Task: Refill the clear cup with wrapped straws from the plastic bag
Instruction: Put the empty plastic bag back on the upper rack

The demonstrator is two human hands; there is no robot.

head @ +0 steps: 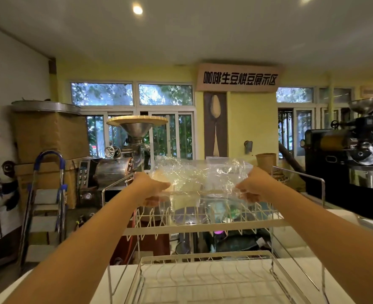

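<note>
Fingers of left hand (153, 189) and right hand (250, 186) pinch plastic bag (199, 175) above wire rack (203, 227).

In front of me a white wire rack (203, 226) with two tiers stands on a pale counter (301, 268). On its upper tier sit some clear cups (186, 212), blurred behind crinkled plastic, while the lower tray (205, 279) shows only bare wire.
</note>
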